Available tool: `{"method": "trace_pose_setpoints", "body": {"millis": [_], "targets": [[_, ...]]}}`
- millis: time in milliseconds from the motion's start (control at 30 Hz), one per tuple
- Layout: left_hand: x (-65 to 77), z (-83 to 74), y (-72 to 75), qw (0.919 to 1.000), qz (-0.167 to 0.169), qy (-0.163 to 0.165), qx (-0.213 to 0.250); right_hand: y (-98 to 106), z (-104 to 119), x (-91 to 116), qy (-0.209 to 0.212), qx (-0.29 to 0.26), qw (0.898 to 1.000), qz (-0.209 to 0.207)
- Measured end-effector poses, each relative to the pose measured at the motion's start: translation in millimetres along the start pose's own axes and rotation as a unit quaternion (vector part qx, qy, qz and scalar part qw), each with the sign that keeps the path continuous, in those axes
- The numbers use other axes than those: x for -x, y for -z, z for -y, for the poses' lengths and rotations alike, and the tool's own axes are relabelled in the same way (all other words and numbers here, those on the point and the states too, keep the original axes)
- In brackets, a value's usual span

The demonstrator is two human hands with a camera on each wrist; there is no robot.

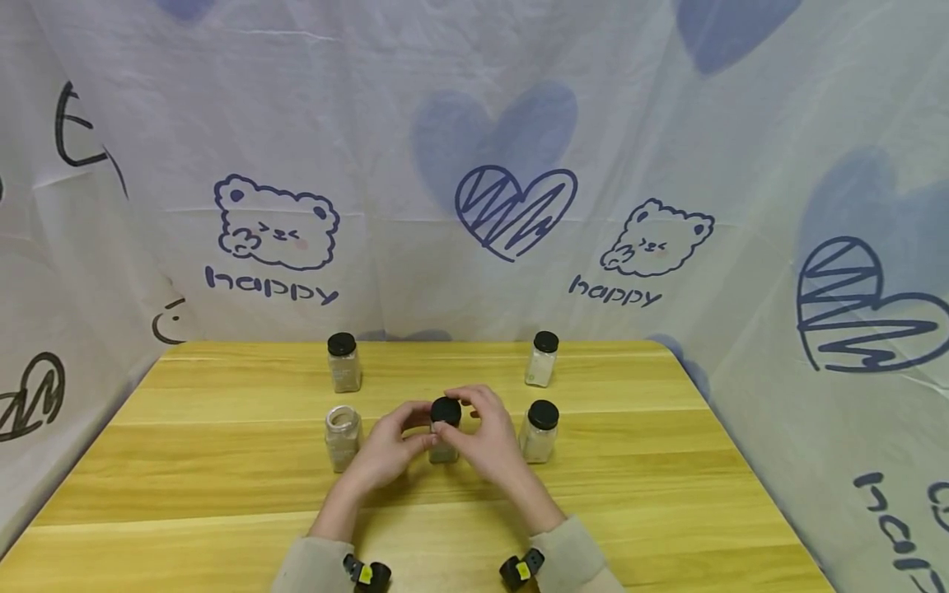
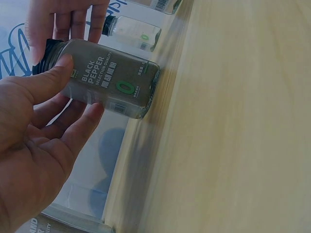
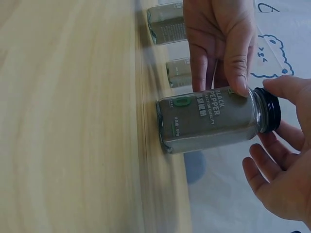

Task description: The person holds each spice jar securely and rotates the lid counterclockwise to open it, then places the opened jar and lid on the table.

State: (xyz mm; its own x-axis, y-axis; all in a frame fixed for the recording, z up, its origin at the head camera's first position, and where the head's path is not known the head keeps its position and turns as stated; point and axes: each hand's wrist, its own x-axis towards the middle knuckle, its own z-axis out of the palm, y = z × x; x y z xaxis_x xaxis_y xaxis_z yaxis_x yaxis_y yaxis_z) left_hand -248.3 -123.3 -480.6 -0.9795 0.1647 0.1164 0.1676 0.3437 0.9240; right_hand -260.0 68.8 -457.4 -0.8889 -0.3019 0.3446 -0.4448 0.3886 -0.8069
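A square glass jar labelled black pepper (image 2: pixel 109 80) stands upright at the middle of the table, grey-brown powder inside. My left hand (image 1: pixel 389 445) grips the jar's body, thumb across the front and fingers round the side. Up at the black lid (image 3: pixel 270 110), my right hand (image 1: pixel 485 436) pinches the rim between thumb and fingers. The lid sits on the jar's neck. Just left of my left hand is a jar without a lid (image 1: pixel 343 445), its round mouth showing.
Another black-lidded jar (image 1: pixel 539 436) stands close beside my right hand. Farther back are two more lidded jars, one at the left (image 1: pixel 345 372) and one with pale contents at the right (image 1: pixel 542 366). A printed cloth (image 1: pixel 400 247) hangs behind the wooden table (image 1: pixel 645 511).
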Motion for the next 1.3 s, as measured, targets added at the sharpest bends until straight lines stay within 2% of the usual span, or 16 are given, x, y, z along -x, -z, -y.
{"method": "trace_pose_setpoints", "body": {"millis": [700, 1033, 1300], "targets": [[1.0, -1.5, 0.5, 1.0000, 0.001, -0.002, 0.001, 1.0, -0.5, 0.4, 0.001, 0.003, 0.999, 0.033], [0.6, -2.2, -0.5, 1.0000, -0.003, 0.001, 0.006, -0.6, -0.1, 0.9, 0.000, 0.000, 1.000, -0.009], [1.5, -1.8, -0.2, 1.0000, -0.004, 0.000, 0.001, 0.1, 0.1, 0.9, -0.002, 0.011, 1.000, -0.005]]}}
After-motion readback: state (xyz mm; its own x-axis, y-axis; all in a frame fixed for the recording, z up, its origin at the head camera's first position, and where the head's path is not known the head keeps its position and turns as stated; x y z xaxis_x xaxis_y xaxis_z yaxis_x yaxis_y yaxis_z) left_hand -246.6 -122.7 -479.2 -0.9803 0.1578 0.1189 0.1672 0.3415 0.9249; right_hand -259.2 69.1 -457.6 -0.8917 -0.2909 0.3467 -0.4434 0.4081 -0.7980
